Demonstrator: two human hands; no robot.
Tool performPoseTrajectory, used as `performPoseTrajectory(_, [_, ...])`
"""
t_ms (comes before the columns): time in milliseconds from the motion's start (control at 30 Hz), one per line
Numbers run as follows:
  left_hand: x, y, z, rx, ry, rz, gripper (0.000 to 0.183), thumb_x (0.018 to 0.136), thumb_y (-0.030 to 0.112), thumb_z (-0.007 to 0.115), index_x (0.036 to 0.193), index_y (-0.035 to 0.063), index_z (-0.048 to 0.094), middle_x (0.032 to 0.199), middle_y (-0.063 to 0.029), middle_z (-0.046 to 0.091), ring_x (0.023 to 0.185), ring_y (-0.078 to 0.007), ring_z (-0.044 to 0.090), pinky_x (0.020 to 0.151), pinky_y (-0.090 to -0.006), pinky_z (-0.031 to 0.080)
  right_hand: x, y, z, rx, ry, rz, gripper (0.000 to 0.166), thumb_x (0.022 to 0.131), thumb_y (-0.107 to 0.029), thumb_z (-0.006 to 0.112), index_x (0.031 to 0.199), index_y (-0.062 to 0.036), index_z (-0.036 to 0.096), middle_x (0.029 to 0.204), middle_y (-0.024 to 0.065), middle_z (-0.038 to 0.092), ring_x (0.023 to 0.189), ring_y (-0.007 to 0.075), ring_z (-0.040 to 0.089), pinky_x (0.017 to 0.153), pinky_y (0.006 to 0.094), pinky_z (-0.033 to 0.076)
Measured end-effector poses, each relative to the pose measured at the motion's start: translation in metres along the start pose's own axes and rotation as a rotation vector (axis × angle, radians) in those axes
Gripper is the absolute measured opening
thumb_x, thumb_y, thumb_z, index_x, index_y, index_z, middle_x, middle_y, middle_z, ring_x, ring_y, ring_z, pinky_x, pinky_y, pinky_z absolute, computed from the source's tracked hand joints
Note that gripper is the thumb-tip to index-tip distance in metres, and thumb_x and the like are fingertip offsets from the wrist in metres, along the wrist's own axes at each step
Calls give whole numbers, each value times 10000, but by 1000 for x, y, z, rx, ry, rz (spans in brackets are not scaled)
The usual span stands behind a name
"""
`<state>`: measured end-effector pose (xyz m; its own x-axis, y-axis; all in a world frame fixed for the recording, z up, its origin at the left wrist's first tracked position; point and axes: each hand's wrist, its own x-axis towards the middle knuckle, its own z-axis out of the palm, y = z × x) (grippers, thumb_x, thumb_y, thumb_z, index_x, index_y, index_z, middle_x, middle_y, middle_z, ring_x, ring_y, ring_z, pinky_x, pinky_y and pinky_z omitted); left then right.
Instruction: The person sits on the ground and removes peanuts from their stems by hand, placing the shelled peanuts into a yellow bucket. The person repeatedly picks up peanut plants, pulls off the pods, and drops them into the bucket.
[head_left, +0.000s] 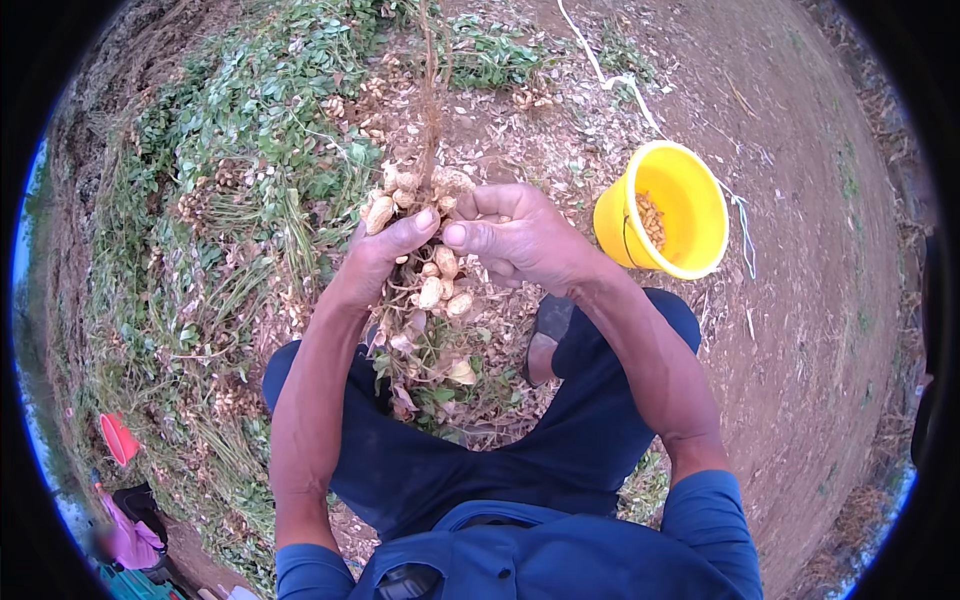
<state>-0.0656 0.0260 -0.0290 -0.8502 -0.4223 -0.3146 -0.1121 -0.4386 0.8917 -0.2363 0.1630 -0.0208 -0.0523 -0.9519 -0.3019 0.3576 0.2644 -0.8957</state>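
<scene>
A peanut plant (427, 135) hangs roots up between my hands, its pods clustered around the stem and its leaves drooping below toward the ground. My left hand (386, 244) grips it from the left, thumb laid over the pods and most fingers hidden behind them. My right hand (506, 232) is at the cluster's right side, with thumb and fingertips at the pods; whether a pod is pinched there is unclear. More pale pods (442, 289) hang just below both thumbs. To the right stands a tilted yellow bucket (626, 214) with some peanuts (649, 220) inside.
Uprooted peanut plants (262, 127) with leaves and pods cover the ground ahead and left. A white cord (641, 101) runs behind the bucket. At the far lower left are a red basin (118, 440) and another person (135, 532) in pink. Bare soil (795, 225) extends rightward.
</scene>
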Motion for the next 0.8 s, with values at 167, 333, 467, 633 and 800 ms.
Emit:
performPoseTrajectory(167, [-3,-10,-13,-339,-156,-76,505,883,312,717,1260,-12,626,1037,-121,716,876,-207,703,781,-344,590,-5,6,4,264,-165,-64,262,1006,-269,649,1007,-7,637,530,-45,445,405,48,364,422,239,331])
performPoseTrajectory(333, [-14,-10,2,-333,-52,-72,608,809,382,744,1236,-31,615,971,-158,706,802,-245,690,715,-358,575,3,16,-1,540,-419,-61,326,993,-274,516,966,35,617,457,-17,396,361,87,329,429,286,355])
performPoseTrajectory(467, [-14,-11,0,-364,-169,-11,611,806,407,738,1213,-34,622,946,-145,693,764,-233,660,683,-341,540,10,28,2,670,-502,-116,370,963,-285,415,951,40,591,434,-3,395,331,101,307,426,299,383])
performPoseTrajectory(633, [-7,-10,-9,-359,-213,-34,549,850,372,695,1208,-38,627,965,-134,698,799,-219,671,711,-335,549,13,24,6,729,-487,-112,362,959,-256,356,959,29,580,430,4,389,319,106,290,414,299,378])
performPoseTrajectory(800, [-3,-6,-8,-248,-163,-64,415,915,292,632,1177,-30,649,989,-114,707,830,-182,690,747,-308,569,10,22,3,684,-298,35,556,1090,-492,336,957,-19,598,450,8,433,318,75,281,386,283,359])
